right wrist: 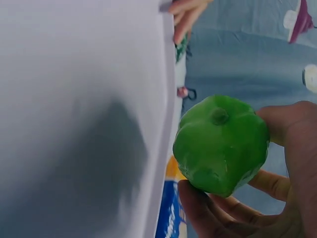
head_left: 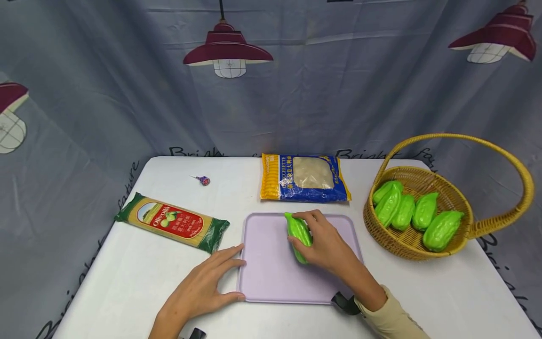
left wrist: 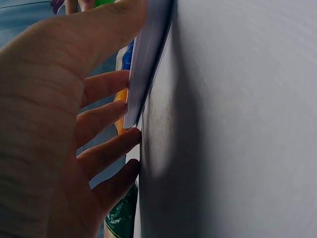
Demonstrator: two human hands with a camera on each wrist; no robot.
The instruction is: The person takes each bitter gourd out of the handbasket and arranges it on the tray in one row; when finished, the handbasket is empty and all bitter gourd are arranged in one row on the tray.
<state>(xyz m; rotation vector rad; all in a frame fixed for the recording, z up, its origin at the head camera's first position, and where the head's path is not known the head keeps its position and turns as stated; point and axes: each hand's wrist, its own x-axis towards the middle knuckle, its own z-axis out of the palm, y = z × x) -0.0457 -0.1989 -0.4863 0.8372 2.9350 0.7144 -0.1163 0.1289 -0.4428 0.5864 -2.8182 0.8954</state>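
Observation:
My right hand (head_left: 326, 242) holds a bright green, ridged bitter melon (head_left: 298, 234) between thumb and fingers, over the pale purple tray (head_left: 271, 282). In the right wrist view, the blunt stem end of the bitter melon (right wrist: 223, 144) faces the camera and a gap shows between it and the tray (right wrist: 170, 84). At the tray's left side my left hand (head_left: 199, 285) spreads its fingers, thumb near the front corner and fingertips along the edge. The left wrist view shows the left hand (left wrist: 99, 114) with its thumb over the tray's rim (left wrist: 148, 54).
To the right stands a wicker basket (head_left: 381, 240) with a tall handle and several more green bitter melons (head_left: 442, 230). Behind the tray lies a blue and yellow pasta bag (head_left: 313, 179). A green-ended spaghetti pack (head_left: 173, 221) and a lollipop (head_left: 204, 180) lie on the left of the white table (head_left: 114, 282).

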